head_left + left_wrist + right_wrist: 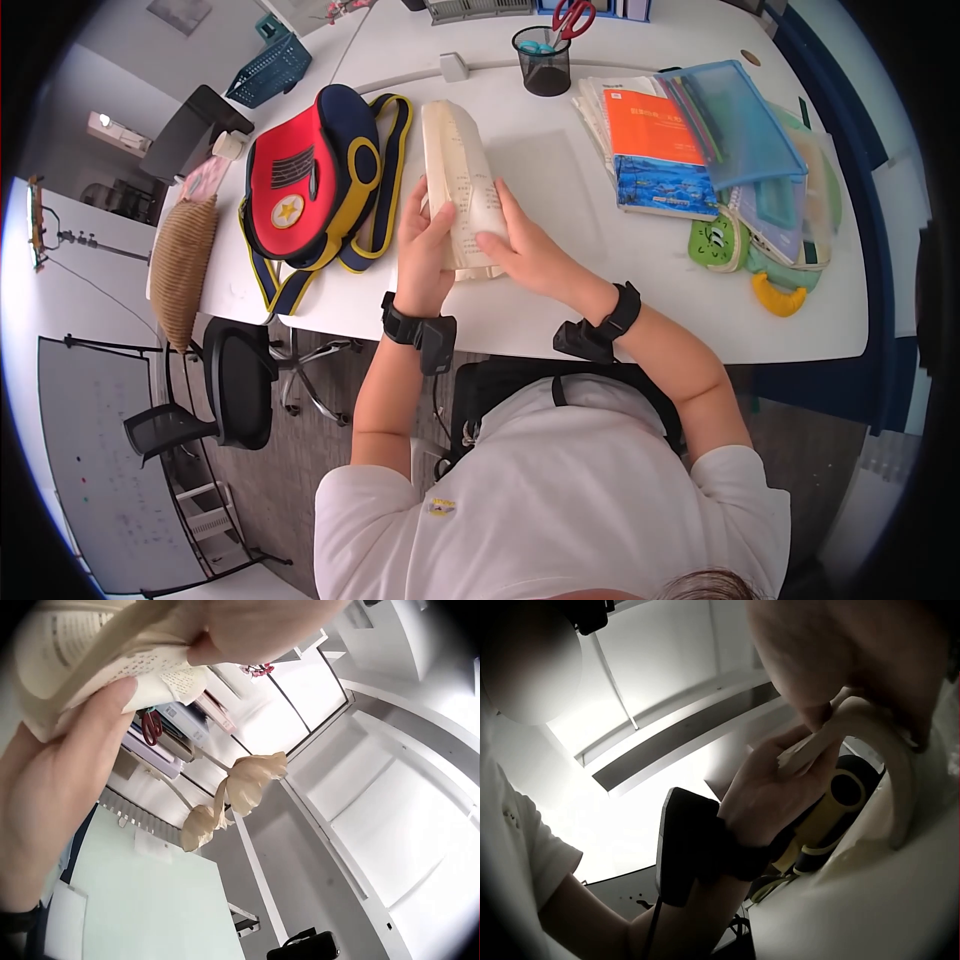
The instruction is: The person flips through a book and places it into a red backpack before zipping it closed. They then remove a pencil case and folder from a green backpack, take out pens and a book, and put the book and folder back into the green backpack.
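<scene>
Both hands hold a cream-paged book [445, 150] over the white table, its pages bowed and printed text showing. On its left side, the left hand [425, 250] grips the lower part with the thumb lying over the page. From the right, the right hand [535, 255] holds the lower edge, thumb on the paper and fingers along the side. Curved pages [150, 671] show between the two hands in the left wrist view. In the right wrist view, the left hand [780, 787] pinches the bent book [885, 742].
Left of the book lies a red and navy backpack [290, 190] with yellow-edged straps. A mesh pen cup [545, 75] with red scissors stands behind. At right are an orange and blue book [655, 150], a blue folder [745, 120] and a green pouch [715, 243].
</scene>
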A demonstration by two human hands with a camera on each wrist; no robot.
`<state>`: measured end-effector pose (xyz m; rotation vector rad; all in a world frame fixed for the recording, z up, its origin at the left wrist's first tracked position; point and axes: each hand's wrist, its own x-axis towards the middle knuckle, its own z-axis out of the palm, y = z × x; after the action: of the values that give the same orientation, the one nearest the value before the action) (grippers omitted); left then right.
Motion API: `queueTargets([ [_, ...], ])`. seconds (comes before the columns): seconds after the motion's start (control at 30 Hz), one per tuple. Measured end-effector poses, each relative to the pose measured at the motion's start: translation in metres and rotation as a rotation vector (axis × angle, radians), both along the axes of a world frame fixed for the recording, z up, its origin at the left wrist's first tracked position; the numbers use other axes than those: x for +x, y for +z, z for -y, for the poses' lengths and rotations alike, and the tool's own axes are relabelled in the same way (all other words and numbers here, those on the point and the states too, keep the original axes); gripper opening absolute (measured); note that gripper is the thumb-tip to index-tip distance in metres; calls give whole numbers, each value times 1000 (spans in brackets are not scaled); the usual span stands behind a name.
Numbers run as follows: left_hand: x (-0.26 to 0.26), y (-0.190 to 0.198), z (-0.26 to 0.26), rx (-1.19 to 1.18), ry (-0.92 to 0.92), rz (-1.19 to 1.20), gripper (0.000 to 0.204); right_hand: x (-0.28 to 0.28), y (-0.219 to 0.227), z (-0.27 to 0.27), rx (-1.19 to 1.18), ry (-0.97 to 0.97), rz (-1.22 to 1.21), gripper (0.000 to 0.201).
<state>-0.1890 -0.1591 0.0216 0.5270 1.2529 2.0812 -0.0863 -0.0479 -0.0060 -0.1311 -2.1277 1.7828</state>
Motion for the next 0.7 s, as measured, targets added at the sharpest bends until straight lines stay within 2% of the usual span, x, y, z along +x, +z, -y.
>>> queueTargets([
  [0.07,-3,-4,6,-10,33,-41,48,3,3,-3,-73,22,-22,74],
  [0.27,-24,-8,38,-86,99,-152,50,3,-12,-15,19,-75,-13,76],
  [0.37,-30,-13,49,-189,166,-191,50,6,-4,-20,51,-37,2,78],
  [0.4,-35,-21,54,-226,129,-206,54,5,-4,-20,17,-19,2,78],
  [0.5,-44,-36,64,-422,-14,-430,53,4,-8,-21,-49,25,6,75],
  [0.6,-50,-43,67,-807,-34,-1043,52,3,-7,-17,-85,50,22,70],
  [0.67,-48,-38,56,-828,-35,-1192,49,7,2,-11,-163,60,48,63],
  [0.7,-44,-31,47,-838,-34,-1266,47,8,5,-12,-117,107,28,61],
])
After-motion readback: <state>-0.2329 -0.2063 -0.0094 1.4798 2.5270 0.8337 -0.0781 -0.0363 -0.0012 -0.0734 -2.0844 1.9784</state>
